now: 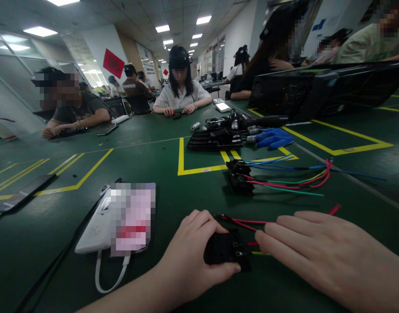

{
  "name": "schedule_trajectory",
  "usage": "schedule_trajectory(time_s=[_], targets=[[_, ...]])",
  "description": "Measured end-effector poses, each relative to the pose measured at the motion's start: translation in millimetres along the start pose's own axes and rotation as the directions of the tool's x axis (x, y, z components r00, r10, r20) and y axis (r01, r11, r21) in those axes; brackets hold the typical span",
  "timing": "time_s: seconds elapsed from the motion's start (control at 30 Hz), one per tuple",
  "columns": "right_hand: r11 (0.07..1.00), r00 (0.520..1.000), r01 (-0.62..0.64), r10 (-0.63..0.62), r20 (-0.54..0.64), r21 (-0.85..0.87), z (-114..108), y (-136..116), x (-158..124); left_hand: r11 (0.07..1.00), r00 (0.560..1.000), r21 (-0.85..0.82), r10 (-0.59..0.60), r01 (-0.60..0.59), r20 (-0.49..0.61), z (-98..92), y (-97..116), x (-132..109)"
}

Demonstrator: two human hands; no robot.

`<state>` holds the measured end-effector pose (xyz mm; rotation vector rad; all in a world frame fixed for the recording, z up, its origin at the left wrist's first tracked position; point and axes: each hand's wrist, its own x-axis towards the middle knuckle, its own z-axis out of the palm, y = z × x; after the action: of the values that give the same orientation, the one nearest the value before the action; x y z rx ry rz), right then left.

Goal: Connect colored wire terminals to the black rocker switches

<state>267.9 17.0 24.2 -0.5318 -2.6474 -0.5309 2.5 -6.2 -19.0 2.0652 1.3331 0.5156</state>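
Observation:
My left hand (199, 256) is closed around a black plastic socket (221, 247) near the table's front edge, thumb below and fingers above. Metal tabs show on the socket's right side, where a red wire and a yellow-green wire (258, 253) come out. My right hand (320, 252) lies to the right, its fingers pressed together over the wires; the fingertips pinch at the red wire (252, 244), partly hidden. Just above, another pair of red wires (248, 222) with metal terminals at the left end runs under the right fingers.
Behind my hands lie black sockets (240, 178) with blue, red and green wires. Farther back are black parts (215, 140), a blue glove (274, 137) and a large black case (317, 93). A white power bank (95, 221) and phone (137, 217) lie left. People sit around the table.

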Motion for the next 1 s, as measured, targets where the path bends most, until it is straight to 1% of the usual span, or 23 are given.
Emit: schedule_trajectory(time_s=[0.1, 0.23, 0.33, 0.43, 0.53, 0.63, 0.73, 0.83, 0.9, 1.0], targets=[[0.998, 0.999, 0.031, -0.033, -0.025, -0.046, -6, -4, 5, 1.0, 1.0, 0.007, 0.02, -0.02, -0.022, 2.0, -2, 0], [1.0, 1.0, -0.012, 0.013, -0.006, 0.008, 1, -1, -1, 0.999, 0.999, 0.019, 0.03, -0.029, -0.031, 4.5, -5, -1], [0.989, 0.992, -0.091, 0.079, 0.099, 0.118, 10, 2, -10, 1.0, 0.999, 0.012, 0.025, -0.025, -0.034, 4.8, -5, -1], [0.961, 0.97, -0.165, 0.118, 0.212, 0.223, 16, 3, -15, 1.0, 0.999, 0.011, 0.022, -0.022, -0.026, 3.3, -4, -1], [0.939, 0.957, -0.211, 0.142, 0.253, 0.27, 17, 3, -15, 1.0, 1.0, 0.019, 0.011, -0.011, -0.014, 1.6, -1, 1], [0.946, 0.966, -0.2, 0.146, 0.215, 0.257, 14, 5, -13, 1.0, 1.0, 0.023, 0.003, -0.003, -0.007, 1.5, -1, 1], [0.974, 0.988, -0.132, 0.114, 0.106, 0.186, 9, 6, -9, 1.0, 1.0, 0.022, 0.01, -0.01, -0.009, 1.9, -1, 1], [0.995, 0.998, -0.061, 0.061, 0.006, 0.084, 5, 3, -5, 1.0, 1.0, 0.018, 0.004, -0.004, 0.007, 0.0, 1, 0], [0.999, 0.999, -0.033, 0.034, -0.011, 0.043, 4, 0, -4, 1.0, 1.0, 0.015, -0.013, 0.012, 0.023, -2.7, 3, 1], [1.0, 1.0, -0.019, 0.019, 0.003, 0.022, 5, -3, -5, 0.999, 0.998, 0.021, -0.037, 0.036, 0.059, -6.6, 7, 3]])
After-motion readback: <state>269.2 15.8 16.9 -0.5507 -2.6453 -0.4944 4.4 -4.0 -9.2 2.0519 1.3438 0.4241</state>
